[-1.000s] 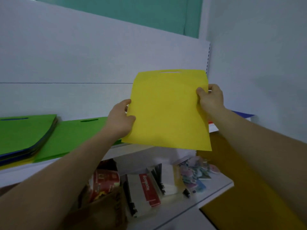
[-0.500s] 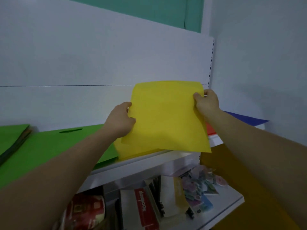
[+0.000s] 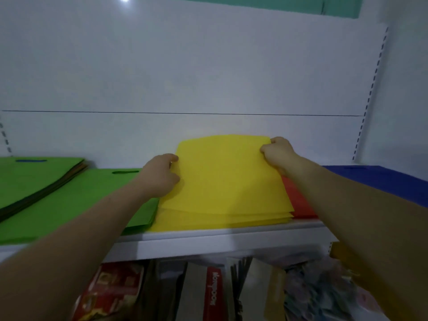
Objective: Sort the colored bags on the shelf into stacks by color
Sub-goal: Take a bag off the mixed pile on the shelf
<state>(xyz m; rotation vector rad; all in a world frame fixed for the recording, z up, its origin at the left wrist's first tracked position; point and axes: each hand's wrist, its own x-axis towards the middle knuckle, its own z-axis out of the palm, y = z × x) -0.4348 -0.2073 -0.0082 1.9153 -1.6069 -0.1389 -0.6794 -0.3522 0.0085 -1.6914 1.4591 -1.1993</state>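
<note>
A yellow bag point(image 3: 223, 174) lies tilted over a stack of yellow bags point(image 3: 220, 220) in the middle of the white shelf point(image 3: 208, 242). My left hand point(image 3: 159, 176) grips its left edge and my right hand point(image 3: 279, 154) pinches its far right corner. A green bag stack point(image 3: 76, 195) lies to the left, touching the yellow stack. Further left is a mixed pile with a green bag on top point(image 3: 30, 174). A red bag point(image 3: 296, 200) shows right of the yellow stack, partly hidden by my right arm. A blue bag point(image 3: 379, 179) lies at the far right.
The white back panel point(image 3: 208, 77) rises right behind the stacks. A slotted upright point(image 3: 370, 93) marks the shelf's right end. Under the shelf stand packaged goods, among them a red box point(image 3: 111, 290) and a red-and-white pack point(image 3: 213, 295).
Both hands have lowered the yellow bag from upright in the air down and forward onto the yellow stack. The view has shifted left, showing more of the shelf.
</note>
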